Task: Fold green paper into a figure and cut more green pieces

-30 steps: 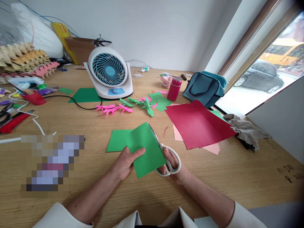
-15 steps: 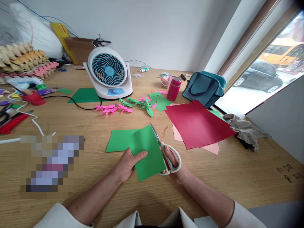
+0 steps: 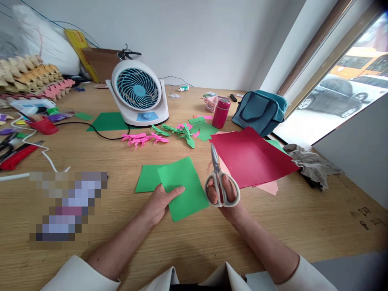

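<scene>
My left hand [image 3: 163, 200] pinches a green sheet of paper [image 3: 189, 182] at its left side, thumb on top and fingers hidden underneath. Another green sheet [image 3: 147, 178] lies on the table, partly under the held one. In my right hand [image 3: 224, 192] is a pair of scissors [image 3: 216, 171] with pale handles, my fingers and thumb through the loops. The blades point away from me, look closed, and are apart from the paper. Beyond the hands lie pink paper cut-outs [image 3: 142, 139] and green paper cut-outs [image 3: 184, 135].
Large red sheets [image 3: 254, 157] lie to the right over pink paper [image 3: 268, 187]. A white fan [image 3: 139, 91] stands at the back, with a red flask [image 3: 221, 113] and a blue bag [image 3: 257, 113] to its right. A red knife-like tool [image 3: 21, 157] and cords are at the left.
The scissors have moved right, off the paper's right edge, and their blades now point up and away. The held green sheet has shifted slightly left and looks flatter.
</scene>
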Available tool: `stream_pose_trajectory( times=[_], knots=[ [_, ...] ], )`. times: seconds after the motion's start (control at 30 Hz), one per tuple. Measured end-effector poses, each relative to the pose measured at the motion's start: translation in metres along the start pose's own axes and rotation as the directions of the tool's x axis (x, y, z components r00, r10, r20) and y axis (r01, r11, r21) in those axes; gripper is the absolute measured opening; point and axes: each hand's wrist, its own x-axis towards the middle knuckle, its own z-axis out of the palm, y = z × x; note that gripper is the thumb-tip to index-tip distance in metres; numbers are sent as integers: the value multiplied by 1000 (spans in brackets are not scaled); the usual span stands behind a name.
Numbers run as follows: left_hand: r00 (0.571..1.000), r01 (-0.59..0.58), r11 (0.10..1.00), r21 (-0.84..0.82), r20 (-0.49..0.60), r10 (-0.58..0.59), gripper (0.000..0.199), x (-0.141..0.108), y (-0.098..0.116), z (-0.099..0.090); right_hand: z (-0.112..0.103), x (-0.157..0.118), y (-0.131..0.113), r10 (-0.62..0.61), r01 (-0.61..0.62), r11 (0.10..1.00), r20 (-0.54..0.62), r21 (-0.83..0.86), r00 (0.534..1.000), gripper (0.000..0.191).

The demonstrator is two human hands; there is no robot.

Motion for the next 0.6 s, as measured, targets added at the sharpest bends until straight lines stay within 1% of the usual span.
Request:
stream_pose_trajectory(
  times=[0.1,0.17,0.23,0.27,0.3,0.33,0.4,0.43,0.5,0.53,0.6],
  knots=[
    [999,-28,996,79,-17,30,55,12,3,-1,-7,5,-9,-148,144,988,-87,-53,985,46],
    [999,-50,989,142,16,48,60,23,6,5,-12,7,-14,-232,220,971,-142,-94,962,44],
    [996,-74,966,246,58,61,61,37,9,15,-16,7,-17,-285,266,956,-173,-125,943,43],
    [994,-101,950,295,73,84,60,45,9,21,-17,7,-17,-303,282,950,-173,-138,937,43],
    [988,-153,922,354,85,132,59,53,9,26,-18,7,-17,-318,295,944,-163,-150,934,42],
    [977,-214,874,436,82,198,58,61,8,30,-18,7,-16,-330,306,938,-144,-161,933,41],
    [965,-248,829,502,53,257,55,73,7,33,-18,7,-13,-326,306,935,-94,-180,941,40],
    [960,-254,803,540,44,275,53,77,7,31,-17,7,-11,-311,293,937,-71,-189,948,40],
    [952,-261,743,616,36,305,49,77,11,21,-16,6,-7,-262,250,947,-36,-204,964,41],
    [945,-267,707,655,33,326,45,75,14,13,-16,5,-5,-236,226,951,-20,-212,972,41],
    [931,-281,637,718,45,361,31,67,26,-7,-15,3,-1,-186,185,956,16,-226,982,41]
  ],
)
